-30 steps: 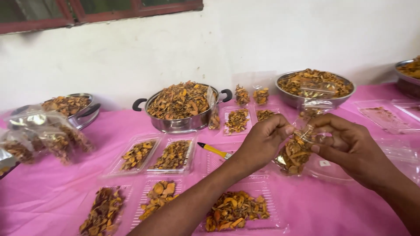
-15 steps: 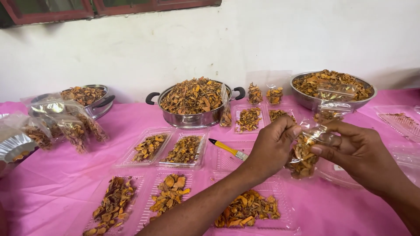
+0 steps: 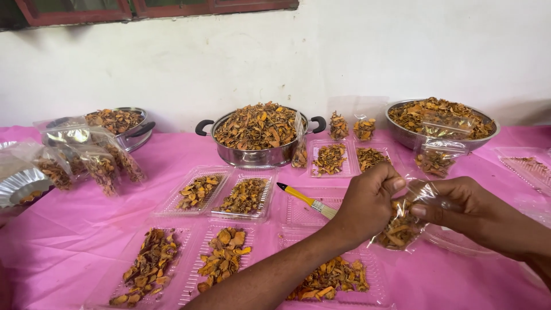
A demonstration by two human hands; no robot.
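A small clear plastic bag point(image 3: 402, 227) of orange-brown dried slices hangs between my two hands, above the pink tablecloth point(image 3: 80, 229). My left hand point(image 3: 367, 201) pinches the bag's top edge from the left with thumb and fingers. My right hand point(image 3: 459, 204) pinches the same edge from the right. Just left of my left hand lies a yellow-handled brush point(image 3: 307, 201) on an empty clear tray point(image 3: 298, 215).
Clear trays point(image 3: 221, 195) of dried slices cover the near table. A steel pot point(image 3: 258, 135) heaped with slices stands at the back centre, a steel bowl point(image 3: 439, 123) at the back right, and another pan point(image 3: 123, 123) at the back left. Filled bags point(image 3: 86, 158) lie at the left.
The view has shifted, so the table sits further left and lower in frame. My hands keep the bag pinched, with the fingers closer together at its top edge.
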